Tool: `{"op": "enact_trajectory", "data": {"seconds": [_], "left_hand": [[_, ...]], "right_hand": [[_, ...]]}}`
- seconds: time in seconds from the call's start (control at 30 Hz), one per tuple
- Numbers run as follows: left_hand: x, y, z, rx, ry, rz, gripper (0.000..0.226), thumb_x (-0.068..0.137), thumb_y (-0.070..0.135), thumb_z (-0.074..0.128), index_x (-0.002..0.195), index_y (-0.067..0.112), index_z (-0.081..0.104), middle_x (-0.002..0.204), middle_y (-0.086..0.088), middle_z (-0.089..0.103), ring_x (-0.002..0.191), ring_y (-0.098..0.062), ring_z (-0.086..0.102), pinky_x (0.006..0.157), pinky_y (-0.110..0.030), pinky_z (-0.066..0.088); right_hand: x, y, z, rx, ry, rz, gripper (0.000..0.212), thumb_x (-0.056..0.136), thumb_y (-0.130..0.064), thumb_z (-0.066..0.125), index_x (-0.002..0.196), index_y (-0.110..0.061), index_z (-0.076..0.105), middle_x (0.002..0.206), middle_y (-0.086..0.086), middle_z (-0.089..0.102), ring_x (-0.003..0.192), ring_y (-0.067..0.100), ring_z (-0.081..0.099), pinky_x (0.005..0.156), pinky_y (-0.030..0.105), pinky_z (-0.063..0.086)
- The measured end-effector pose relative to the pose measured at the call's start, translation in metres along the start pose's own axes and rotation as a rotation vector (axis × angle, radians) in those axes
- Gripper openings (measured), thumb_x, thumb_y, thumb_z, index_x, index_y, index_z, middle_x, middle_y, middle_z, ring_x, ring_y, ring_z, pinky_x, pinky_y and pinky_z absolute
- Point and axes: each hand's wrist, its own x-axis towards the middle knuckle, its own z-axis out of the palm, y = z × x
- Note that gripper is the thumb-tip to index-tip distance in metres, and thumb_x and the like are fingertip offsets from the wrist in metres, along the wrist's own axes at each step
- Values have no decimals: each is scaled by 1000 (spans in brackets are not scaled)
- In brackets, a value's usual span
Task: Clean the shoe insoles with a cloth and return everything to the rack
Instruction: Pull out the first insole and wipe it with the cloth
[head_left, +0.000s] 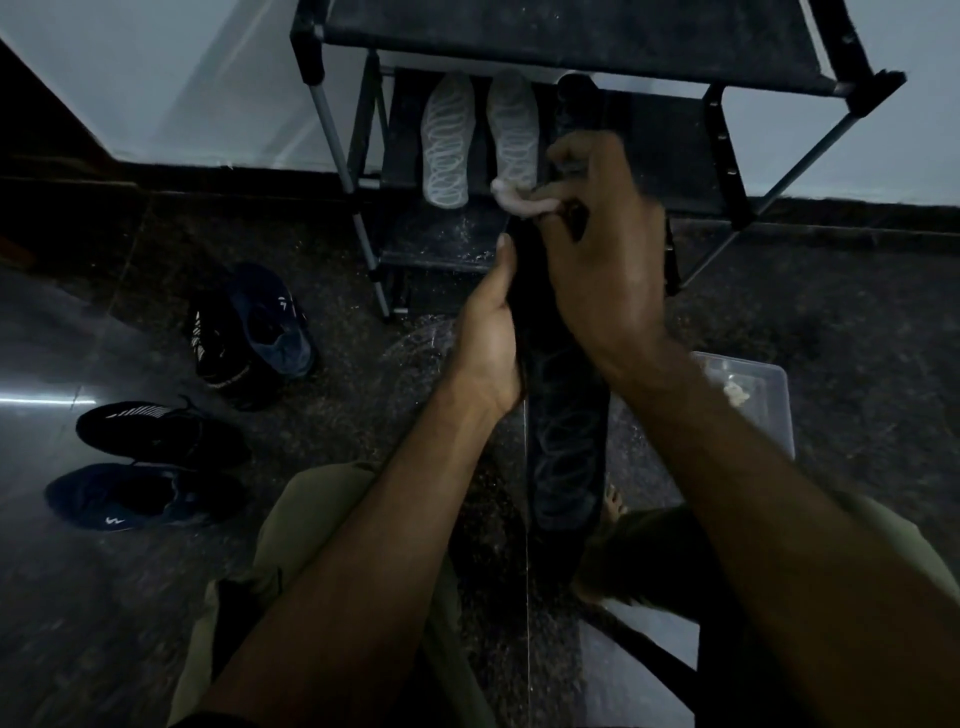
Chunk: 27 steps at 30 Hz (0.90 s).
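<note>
Head | left hand (491, 332) grips dark insole (566, 431) | right hand (602, 249) pinches cloth (519, 200) | clear tub (769, 410): pale scraps

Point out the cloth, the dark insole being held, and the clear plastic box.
cloth (511, 200): head view, on the pale wad sticking out left of the right hand.
dark insole (569, 441): head view, on its patterned lower half.
clear plastic box (769, 400): head view, on its right wall.

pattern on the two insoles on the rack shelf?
The two insoles are pale grey-white with a looping oval line pattern, seen in the head view.
</note>
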Motion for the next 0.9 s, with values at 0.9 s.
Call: {"op": "enact_trajectory", "data": {"seconds": [0.9], "left_hand": [[-1, 7, 2, -56, 94, 49, 56, 104, 47, 25, 101, 8, 66, 90, -8, 72, 85, -17, 70, 80, -28, 56]], "right_hand": [[-30, -16, -3, -23, 7, 58, 27, 92, -17, 65, 115, -6, 56, 91, 4, 72, 80, 18, 69, 63, 39, 57]]}}
